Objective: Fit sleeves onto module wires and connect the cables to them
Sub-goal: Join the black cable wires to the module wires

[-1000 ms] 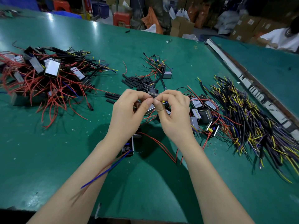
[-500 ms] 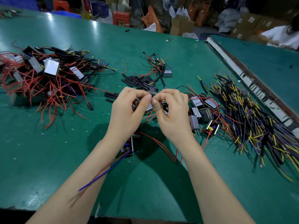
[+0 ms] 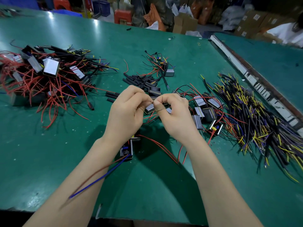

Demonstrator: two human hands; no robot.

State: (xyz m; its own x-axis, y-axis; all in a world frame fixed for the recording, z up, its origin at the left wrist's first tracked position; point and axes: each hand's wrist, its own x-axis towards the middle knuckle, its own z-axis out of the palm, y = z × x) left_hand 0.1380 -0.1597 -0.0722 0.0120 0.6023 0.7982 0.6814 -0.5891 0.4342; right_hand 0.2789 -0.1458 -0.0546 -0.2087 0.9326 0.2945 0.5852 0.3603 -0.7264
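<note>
Barely shifted since before, left hand point(image 3: 125, 112) and right hand point(image 3: 175, 115) meet fingertip to fingertip above the green bench point(image 3: 147, 185), fingers pinching a thin red-and-blue module wire point(image 3: 91, 181) trailing near-left.

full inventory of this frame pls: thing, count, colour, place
table: one, green, under everything
finished module pile: one heap, silver-black modules with red wires, far left
loose sleeves: a cluster, black, centre beyond the hands
sleeves by the pile: a few, black, left of the hands
single module: one, silver, with wires, centre far
unworked modules: several, silver-black, red wires, right of the hands
cable heap: many, black with yellow and blue ends, far right
module below the wrists: one, black, blue and red leads trailing
boxes: several, brown, background
left hand: pinching something small at the fingertips
right hand: pinching the same spot
</note>
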